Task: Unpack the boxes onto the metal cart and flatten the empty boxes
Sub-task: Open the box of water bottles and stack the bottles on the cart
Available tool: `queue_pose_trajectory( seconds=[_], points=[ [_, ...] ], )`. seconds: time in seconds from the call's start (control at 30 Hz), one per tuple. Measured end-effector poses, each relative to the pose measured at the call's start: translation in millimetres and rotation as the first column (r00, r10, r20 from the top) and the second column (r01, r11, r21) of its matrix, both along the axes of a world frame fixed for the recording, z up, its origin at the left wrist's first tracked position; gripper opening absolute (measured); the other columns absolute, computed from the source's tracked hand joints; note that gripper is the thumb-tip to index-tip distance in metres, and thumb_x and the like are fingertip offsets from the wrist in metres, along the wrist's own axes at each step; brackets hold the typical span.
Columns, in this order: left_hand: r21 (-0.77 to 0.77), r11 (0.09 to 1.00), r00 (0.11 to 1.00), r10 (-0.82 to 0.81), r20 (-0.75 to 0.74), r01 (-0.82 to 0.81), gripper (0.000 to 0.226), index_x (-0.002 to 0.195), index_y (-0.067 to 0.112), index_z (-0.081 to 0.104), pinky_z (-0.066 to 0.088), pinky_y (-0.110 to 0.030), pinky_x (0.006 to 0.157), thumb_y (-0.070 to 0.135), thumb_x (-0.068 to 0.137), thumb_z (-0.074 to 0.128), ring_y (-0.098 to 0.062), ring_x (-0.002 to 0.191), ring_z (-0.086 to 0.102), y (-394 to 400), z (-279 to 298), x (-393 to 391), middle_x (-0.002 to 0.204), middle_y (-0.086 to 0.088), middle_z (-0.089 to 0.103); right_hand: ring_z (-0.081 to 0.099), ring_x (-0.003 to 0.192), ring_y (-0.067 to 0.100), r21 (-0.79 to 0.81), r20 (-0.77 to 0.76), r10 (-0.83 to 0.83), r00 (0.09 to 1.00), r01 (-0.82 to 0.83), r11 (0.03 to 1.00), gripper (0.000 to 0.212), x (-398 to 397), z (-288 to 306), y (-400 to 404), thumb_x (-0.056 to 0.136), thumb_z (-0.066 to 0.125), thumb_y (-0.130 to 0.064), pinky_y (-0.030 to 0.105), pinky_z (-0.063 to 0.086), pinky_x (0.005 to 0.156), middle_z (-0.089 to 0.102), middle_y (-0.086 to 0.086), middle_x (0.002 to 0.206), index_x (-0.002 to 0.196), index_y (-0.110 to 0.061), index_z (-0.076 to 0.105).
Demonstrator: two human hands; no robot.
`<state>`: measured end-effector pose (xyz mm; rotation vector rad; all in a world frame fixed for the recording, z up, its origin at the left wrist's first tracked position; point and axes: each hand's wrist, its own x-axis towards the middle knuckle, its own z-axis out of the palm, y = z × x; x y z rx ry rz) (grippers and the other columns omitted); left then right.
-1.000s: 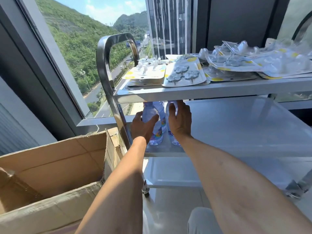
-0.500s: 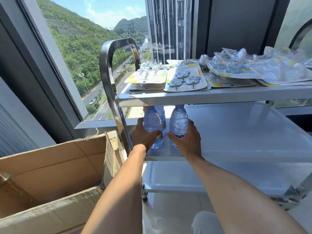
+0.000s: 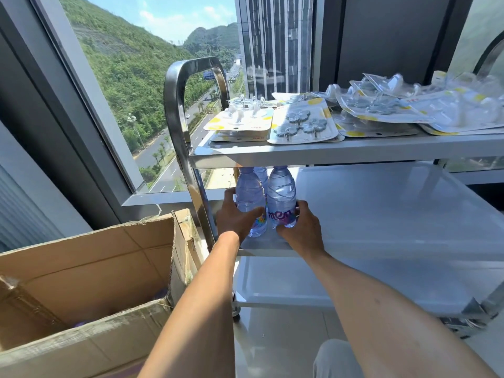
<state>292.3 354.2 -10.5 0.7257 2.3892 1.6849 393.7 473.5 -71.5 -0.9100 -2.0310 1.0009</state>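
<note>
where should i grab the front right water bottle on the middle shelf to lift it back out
Grip the front right water bottle around its ribbed mid-body, coming from the open front of the middle shelf. It stands upright with its cap hidden under the top shelf, so coming from above looks blocked. The right hand already wraps its lower labelled part; the left hand holds the neighbouring bottle.

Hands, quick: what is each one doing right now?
Left hand: grips the left water bottle on the cart's middle shelf.
Right hand: grips the right water bottle beside it.
</note>
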Motion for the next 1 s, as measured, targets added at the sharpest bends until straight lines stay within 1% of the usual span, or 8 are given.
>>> queue_pose_trajectory(
  seconds=[0.2,0.3,0.47,0.57,0.63,0.77,0.9,1.0],
  points=[
    [-0.001,1.000,1.000,-0.013,-0.004,0.013,0.065,0.123,0.027,0.048,0.053,-0.036,0.089,0.027,0.068,0.084,-0.023,0.096,0.063,-0.9,-1.1,-0.2,0.114,-0.004,0.067,0.062,0.106,0.026,0.024,-0.021,-0.021,1.000,0.021,0.999,0.060,-10.0,1.7,1.2,0.069,0.080,-0.014,0.025,0.048,0.082,0.066,0.004,0.118,0.122,-0.016,0.051],
    [-0.002,1.000,1.000,-0.018,-0.016,0.018,0.065,0.123,0.027,0.049,0.054,-0.039,0.090,0.028,0.068,0.083,-0.024,0.097,0.064,-1.8,-0.7,-1.0,0.113,-0.004,0.068,0.060,0.108,0.030,0.010,-0.040,-0.091,0.995,0.092,0.996,0.059,-18.1,1.2,3.4,0.071,0.075,-0.008,0.035,0.052,0.086,0.064,0.008,0.121,0.124,-0.014,0.049],
    [0.006,1.000,0.998,-0.018,-0.065,0.018,0.060,0.118,0.029,0.048,0.052,-0.031,0.083,0.032,0.070,0.082,-0.017,0.090,0.063,1.2,-9.2,-7.9,0.104,0.004,0.065,0.053,0.119,0.032,-0.019,-0.003,-0.170,0.985,0.170,0.985,0.066,-40.1,1.4,19.4,0.078,0.067,-0.007,0.041,0.047,0.098,0.053,0.012,0.132,0.137,-0.012,0.039],
    [0.016,1.000,0.993,0.025,-0.117,-0.024,0.048,0.105,0.030,0.051,0.055,-0.031,0.078,0.038,0.068,0.081,-0.011,0.081,0.065,4.2,-17.8,-11.7,0.094,0.007,0.068,0.052,0.117,0.036,-0.023,0.024,-0.213,0.977,0.213,0.977,0.063,-57.6,4.2,36.7,0.080,0.066,-0.007,0.039,0.046,0.093,0.048,0.016,0.128,0.136,-0.012,0.038],
    [0.031,0.998,0.989,0.050,-0.136,-0.046,0.047,0.104,0.026,0.053,0.056,-0.032,0.076,0.040,0.068,0.080,-0.011,0.081,0.068,7.0,-25.5,-12.3,0.092,0.007,0.070,0.052,0.115,0.037,-0.033,0.040,-0.234,0.971,0.235,0.971,0.063,-67.7,3.5,45.9,0.080,0.065,-0.009,0.038,0.046,0.090,0.046,0.016,0.126,0.136,-0.014,0.037],
    [0.052,0.997,0.981,0.070,-0.179,-0.061,0.044,0.102,0.028,0.051,0.050,-0.025,0.065,0.042,0.069,0.077,-0.002,0.073,0.066,10.0,-35.5,-12.0,0.085,0.013,0.069,0.051,0.120,0.032,-0.039,0.046,-0.221,0.974,0.222,0.974,0.062,-85.0,0.7,63.3,0.080,0.067,-0.012,0.036,0.043,0.095,0.053,0.013,0.129,0.136,-0.014,0.040],
    [0.079,0.995,0.971,0.083,-0.224,-0.066,0.042,0.095,0.028,0.050,0.051,-0.029,0.066,0.044,0.064,0.074,-0.005,0.074,0.065,13.6,-41.4,-14.6,0.085,0.011,0.068,0.054,0.114,0.035,0.016,0.075,-0.190,0.979,0.189,0.982,0.050,-101.2,0.7,84.3,0.081,0.063,-0.011,0.034,0.043,0.089,0.059,0.016,0.120,0.127,-0.010,0.045],
    [0.116,0.991,0.967,0.090,-0.237,-0.064,0.042,0.095,0.032,0.048,0.047,-0.025,0.062,0.043,0.063,0.074,0.003,0.072,0.061,18.0,-48.0,-14.8,0.084,0.015,0.066,0.054,0.111,0.036,0.053,0.094,-0.193,0.977,0.189,0.981,0.049,-111.6,-1.4,99.9,0.082,0.063,-0.015,0.037,0.045,0.087,0.055,0.017,0.117,0.127,-0.013,0.045]
  ],
)
